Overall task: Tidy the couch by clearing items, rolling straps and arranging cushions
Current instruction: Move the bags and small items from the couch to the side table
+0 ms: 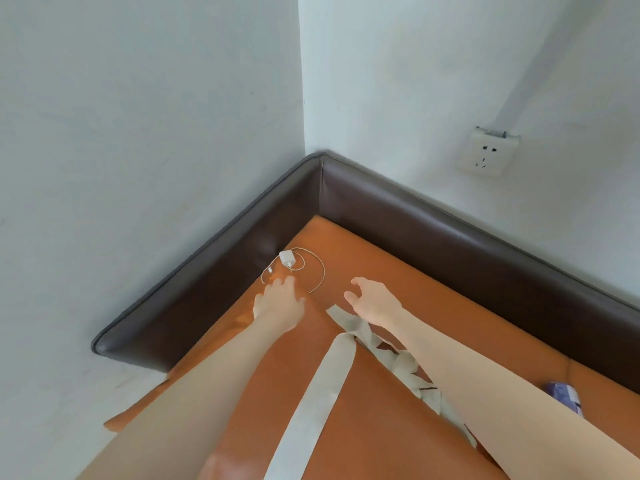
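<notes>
Head view: an orange couch seat point(398, 289) is seen set into a wall corner, bordered by a dark brown backrest point(433, 220). A white charger point(286, 258) with its looped cable point(317, 271) lies near that corner. The left hand point(277, 301) is placed at the cable loop, fingers extended and loosely spread, nothing gripped. The right hand point(374, 299) is held just above the seat, fingers relaxed and slightly curled, empty. A beige strap point(325, 382) is laid unrolled between the forearms, and a second strap point(394, 362) is bunched under the right forearm. A purple packet point(562, 394) lies at right.

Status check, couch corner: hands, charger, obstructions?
Left hand open, fingertips at charger cable. Right hand open, holding nothing. Charger lies in corner. Straps unrolled beneath arms.
</notes>
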